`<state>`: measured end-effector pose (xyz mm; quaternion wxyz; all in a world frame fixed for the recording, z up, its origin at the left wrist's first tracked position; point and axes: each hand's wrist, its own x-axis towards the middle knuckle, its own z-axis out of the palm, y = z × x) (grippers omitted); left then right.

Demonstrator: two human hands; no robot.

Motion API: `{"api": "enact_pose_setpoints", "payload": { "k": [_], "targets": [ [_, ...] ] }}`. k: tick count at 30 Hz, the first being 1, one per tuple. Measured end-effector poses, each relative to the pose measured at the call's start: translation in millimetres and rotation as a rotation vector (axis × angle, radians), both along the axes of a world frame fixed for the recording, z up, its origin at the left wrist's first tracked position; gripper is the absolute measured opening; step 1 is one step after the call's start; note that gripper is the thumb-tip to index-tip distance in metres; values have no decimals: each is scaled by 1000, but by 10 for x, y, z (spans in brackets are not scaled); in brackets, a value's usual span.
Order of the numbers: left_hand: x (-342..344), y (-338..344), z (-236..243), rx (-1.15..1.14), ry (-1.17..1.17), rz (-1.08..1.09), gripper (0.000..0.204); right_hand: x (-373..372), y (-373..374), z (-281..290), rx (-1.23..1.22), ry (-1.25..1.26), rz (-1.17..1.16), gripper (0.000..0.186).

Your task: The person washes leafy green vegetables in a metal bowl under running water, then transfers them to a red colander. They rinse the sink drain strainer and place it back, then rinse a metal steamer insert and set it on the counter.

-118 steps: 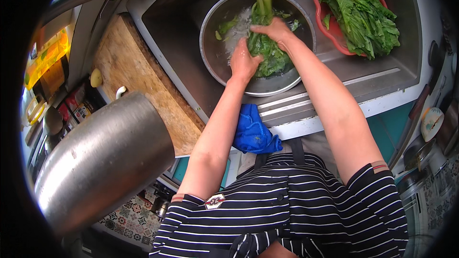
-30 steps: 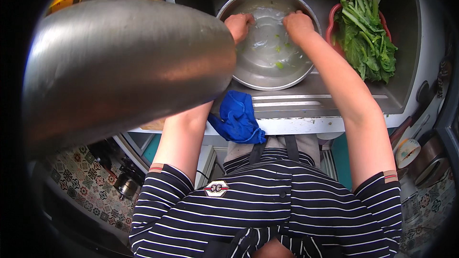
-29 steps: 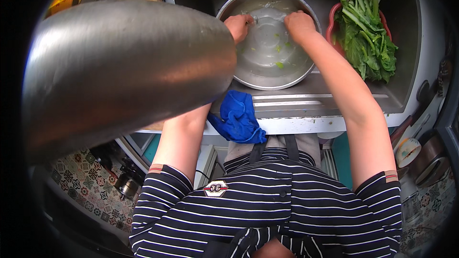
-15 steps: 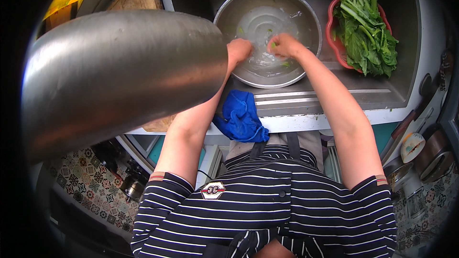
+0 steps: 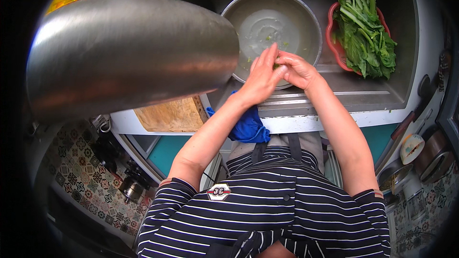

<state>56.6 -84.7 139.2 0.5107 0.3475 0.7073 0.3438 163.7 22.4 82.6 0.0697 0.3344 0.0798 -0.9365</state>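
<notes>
Above the near edge of the basin, a green scrap shows between the left hand, fingers straight, and right hand, fingers half-curled. The right's hold is unclear.

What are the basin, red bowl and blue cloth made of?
The basin looks like satin metal: grey, with a bright rim; which metal is unclear. The red bowl seems smooth plastic: even colour, wavy rim. The blue cloth seems matte fabric, judging by its soft folds.

My left hand and right hand partly hide the metal basin, while a big metal cylinder covers some of the wooden board.
</notes>
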Motion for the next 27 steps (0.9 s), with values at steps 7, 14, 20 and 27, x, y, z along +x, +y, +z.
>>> {"api": "enact_pose_setpoints", "payload": {
  "k": [7, 14, 20, 27],
  "targets": [
    [-882, -8, -577, 76, 759, -80, 28, 269, 635, 818, 1132, -218, 93, 22],
    [-689, 201, -866, -375, 1084, -735, 18, 939, 1150, 718, 2559, -601, 593, 54],
    [-855, 116, -898, -418, 784, -514, 16, 720, 743, 890, 2327, -564, 284, 30],
    [-628, 95, -1071, -310, 591, -456, 22, -110, 224, -209, 1947, -349, 806, 19]
  ]
}}
